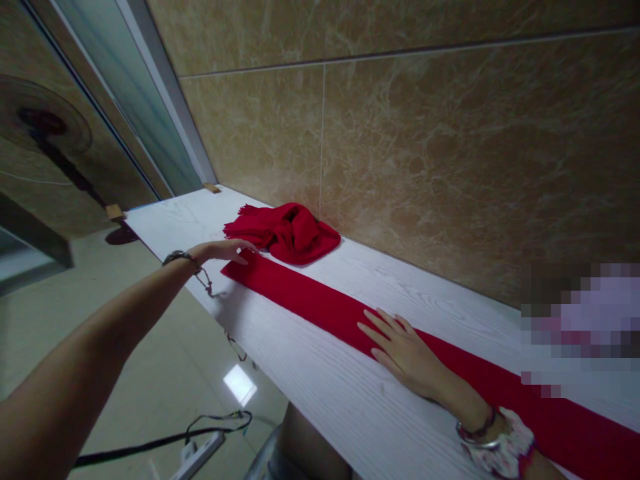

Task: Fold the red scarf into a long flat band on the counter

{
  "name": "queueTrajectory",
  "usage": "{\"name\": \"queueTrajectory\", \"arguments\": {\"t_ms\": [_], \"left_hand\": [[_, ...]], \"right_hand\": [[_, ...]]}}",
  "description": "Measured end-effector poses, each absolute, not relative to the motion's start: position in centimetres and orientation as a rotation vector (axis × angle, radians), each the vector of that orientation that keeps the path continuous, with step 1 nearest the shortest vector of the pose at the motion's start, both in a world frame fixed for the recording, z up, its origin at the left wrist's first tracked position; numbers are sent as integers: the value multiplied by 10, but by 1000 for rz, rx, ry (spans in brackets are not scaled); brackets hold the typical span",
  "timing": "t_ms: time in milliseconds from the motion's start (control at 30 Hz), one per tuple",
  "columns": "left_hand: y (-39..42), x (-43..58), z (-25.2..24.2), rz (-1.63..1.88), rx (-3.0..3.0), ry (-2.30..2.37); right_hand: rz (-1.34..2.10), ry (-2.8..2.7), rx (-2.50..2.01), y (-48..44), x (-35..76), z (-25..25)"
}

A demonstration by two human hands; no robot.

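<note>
A long flat strip of red cloth [310, 297] lies along the white table [280, 347], running from the middle left to the lower right corner. My left hand [233, 251] touches its far left end, fingers apart. Flat on the strip's middle rests my right hand [403, 347], with its fingers spread. Behind the left end of the strip, a crumpled red scarf [295, 233] with a fringed end sits near the wall.
A tiled wall [425, 167] borders the table's back edge. Small wooden blocks [115, 213] sit at the far left end. A fan [45, 123] stands beyond it. On the floor are a power strip [200, 457] and cables. The right edge is pixelated.
</note>
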State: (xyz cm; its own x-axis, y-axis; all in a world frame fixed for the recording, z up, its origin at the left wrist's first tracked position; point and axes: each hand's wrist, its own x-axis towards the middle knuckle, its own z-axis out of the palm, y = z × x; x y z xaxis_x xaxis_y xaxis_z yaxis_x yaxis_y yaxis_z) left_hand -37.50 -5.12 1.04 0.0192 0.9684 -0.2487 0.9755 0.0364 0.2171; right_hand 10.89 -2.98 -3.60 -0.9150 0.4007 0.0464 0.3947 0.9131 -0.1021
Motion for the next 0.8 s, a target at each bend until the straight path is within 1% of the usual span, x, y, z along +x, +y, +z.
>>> {"name": "queueTrajectory", "arguments": {"t_ms": [100,233,367,533,600,633,700,800], "left_hand": [[-48,-381,13,-98,2010,2108],[-44,-383,14,-37,2057,2270],[-49,-378,7,-11,1950,2410],[-68,-343,-1,132,1967,2610],[-78,-321,-8,216,2168,2541],[-82,-310,-13,236,2330,2410],[-91,-295,-25,134,2561,2044],[-97,-293,-43,-23,2548,1893]], "right_hand": [[124,-2981,-617,-29,110,-40],[107,-2964,-600,-28,109,-41],[95,-2987,-606,-29,109,-38],[78,-3002,-626,-30,109,-36],[92,-3015,-638,-31,108,-35],[101,-3024,-643,-31,107,-34],[119,-3046,-656,-33,106,-30],[130,-3073,-697,-36,108,-23]]}}
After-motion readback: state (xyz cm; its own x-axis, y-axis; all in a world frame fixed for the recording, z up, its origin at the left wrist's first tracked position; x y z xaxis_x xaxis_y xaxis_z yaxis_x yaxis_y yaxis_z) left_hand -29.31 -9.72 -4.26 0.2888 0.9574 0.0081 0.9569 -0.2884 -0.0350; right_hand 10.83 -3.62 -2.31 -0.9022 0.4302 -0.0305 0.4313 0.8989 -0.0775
